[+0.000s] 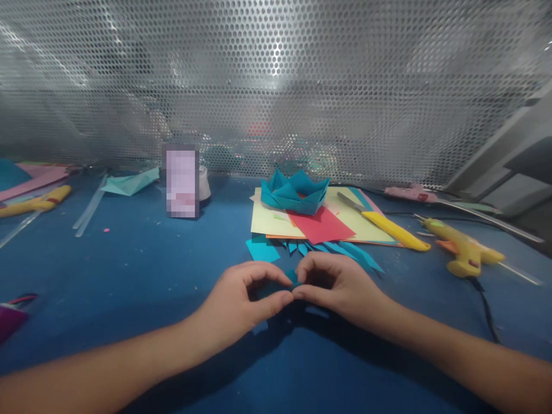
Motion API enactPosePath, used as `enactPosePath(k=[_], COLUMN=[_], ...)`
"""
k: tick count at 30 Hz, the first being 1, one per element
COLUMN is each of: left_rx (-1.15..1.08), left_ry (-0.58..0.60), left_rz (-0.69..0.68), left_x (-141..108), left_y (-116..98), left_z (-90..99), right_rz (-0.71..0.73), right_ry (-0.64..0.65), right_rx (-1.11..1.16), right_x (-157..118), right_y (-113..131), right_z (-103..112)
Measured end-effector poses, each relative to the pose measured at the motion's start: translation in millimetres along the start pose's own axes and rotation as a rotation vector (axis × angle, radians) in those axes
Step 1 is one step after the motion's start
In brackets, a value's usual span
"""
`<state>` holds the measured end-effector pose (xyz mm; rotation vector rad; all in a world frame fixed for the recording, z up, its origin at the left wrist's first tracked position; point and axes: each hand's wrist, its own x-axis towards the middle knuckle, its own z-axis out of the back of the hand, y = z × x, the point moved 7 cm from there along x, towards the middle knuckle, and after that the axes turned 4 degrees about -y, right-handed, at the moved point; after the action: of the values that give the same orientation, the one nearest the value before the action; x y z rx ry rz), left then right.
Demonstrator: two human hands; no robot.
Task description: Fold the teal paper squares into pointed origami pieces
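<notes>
Above the blue table, my left hand and my right hand meet, their thumbs and fingers pinching a small blue piece of paper between them. Fingertips cover most of that piece, so its shape is unclear. Just beyond my hands lie a blue paper square and several pointed blue paper strips. A folded blue paper form with a zigzag rim rests on a stack of coloured paper sheets, partly over a red paper piece.
A yellow utility knife lies across the sheets' right side. To its right is a yellow glue gun with a cord. A blurred upright phone, folded pale green paper and clear glue sticks are left. Perforated metal walls the back.
</notes>
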<state>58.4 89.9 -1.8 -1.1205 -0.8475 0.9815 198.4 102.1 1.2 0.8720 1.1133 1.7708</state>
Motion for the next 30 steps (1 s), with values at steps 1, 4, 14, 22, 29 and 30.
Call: enactPosePath(k=[1, 4, 14, 22, 29, 30], left_rx=[-0.024, -0.155, -0.274, -0.251, -0.266, -0.268], left_ry=[0.01, 0.022, -0.11, -0.103, -0.078, -0.077], left_rz=[0.039, 0.129, 0.095, 0.144, 0.183, 0.189], left_x=[-0.5, -1.4, 1.2, 0.6, 0.1, 0.0], left_y=[3.5, 10.2, 0.5, 3.7, 7.5, 7.9], left_z=[-1.5, -5.1, 5.0, 4.5, 3.2, 3.1], right_rz=[-0.024, -0.086, -0.23, -0.282, -0.317, -0.322], right_ry=[-0.01, -0.016, 0.106, 0.072, 0.037, 0.035], right_rx=[0.043, 0.159, 0.194, 0.254, 0.277, 0.275], right_x=[0.1, 0.8, -5.7, -5.3, -5.4, -5.6], right_y=[-1.7, -6.5, -6.2, -4.3, -5.6, -6.3], right_z=[0.2, -1.0, -17.2, -17.3, -16.6, -16.4])
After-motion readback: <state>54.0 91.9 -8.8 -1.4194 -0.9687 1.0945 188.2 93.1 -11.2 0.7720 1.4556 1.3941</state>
